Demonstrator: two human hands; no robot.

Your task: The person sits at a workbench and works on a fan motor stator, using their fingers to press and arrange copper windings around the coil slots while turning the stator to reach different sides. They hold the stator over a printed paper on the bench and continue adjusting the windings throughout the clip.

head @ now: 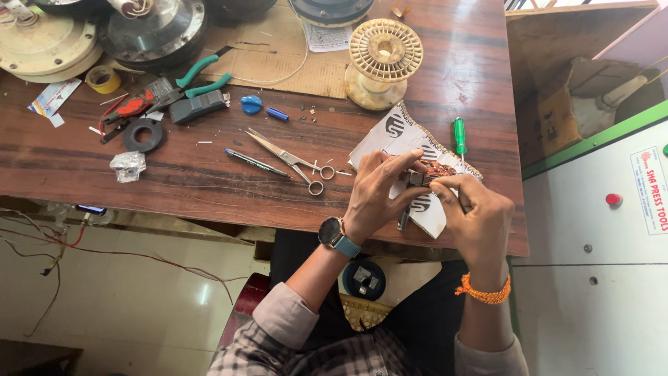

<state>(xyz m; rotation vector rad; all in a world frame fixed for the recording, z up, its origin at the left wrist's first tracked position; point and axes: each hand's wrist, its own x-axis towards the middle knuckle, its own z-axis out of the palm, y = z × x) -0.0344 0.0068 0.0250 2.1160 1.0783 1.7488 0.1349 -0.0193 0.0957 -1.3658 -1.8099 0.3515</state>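
Plaid shirt w/ rolled sleeves, wristwatch [332,233], orange thread bracelet [483,290].

I see bare wood table [209,184] left of my left hand [379,195], past scissors [292,159]. Green screwdriver [459,136] and empty spool [384,59] crowd far side; white cabinet [591,230] blocks right.

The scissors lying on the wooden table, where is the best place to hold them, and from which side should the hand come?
Grip the scissors at the two ring handles, which lie toward the table's near edge beside the left hand. The closed blades point away to the far left, so coming from the near side is probably safest.
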